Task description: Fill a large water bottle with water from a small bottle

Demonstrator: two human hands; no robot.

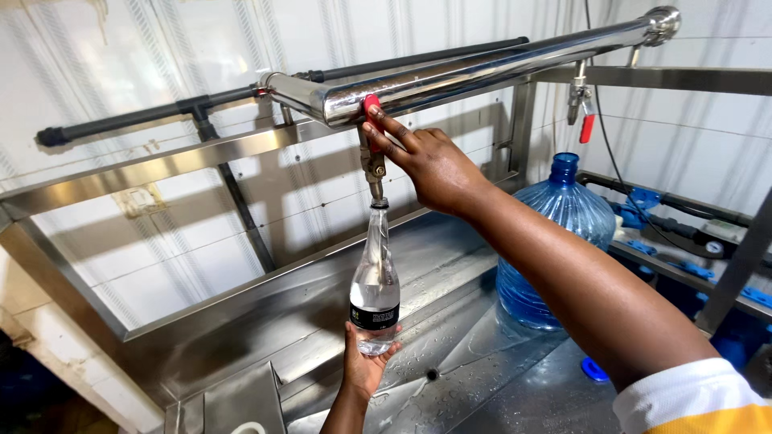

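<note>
A: The clear bottle (375, 283) stands upright under the tap (374, 165), its mouth right at the spout and water up to about its shoulder. It looks like thin plastic, so it likely gets heavier as it fills and dents if squeezed.

B: Where is it held?

A: At the base. The left hand (366, 363) cups it from below, fingers closed around the bottom, beneath the dark label (375, 315). That looks the firmest spot, though probably wet and slippery.

B: And the right hand (430, 165)?

A: Fingers pinched on the red lever (372, 110) under the steel pipe (482, 68). A big blue jug (555, 241) stands just beside, on the wet steel sink (450, 354).
</note>
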